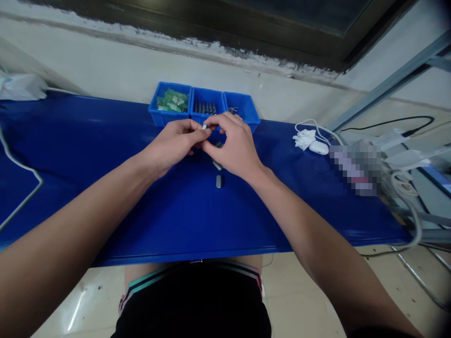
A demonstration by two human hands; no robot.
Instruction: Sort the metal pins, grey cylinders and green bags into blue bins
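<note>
Over the blue table, my left hand [181,138] and my right hand [234,143] meet in front of the blue bins. Both are closed around a small metal piece [205,126], whose end shows between the fingertips; the rest of it is hidden. A short grey metal cylinder [219,181] lies on the table just below my right hand. More metal pieces [217,165] lie beside it, partly covered by my right hand.
Blue bins hold green packets [172,101], a row of dark metal cylinders [205,108] and small metal parts [233,110]. Crumpled tissue [304,139], a white case [319,148] and cables are on the right. Another white cable [26,166] crosses the left side.
</note>
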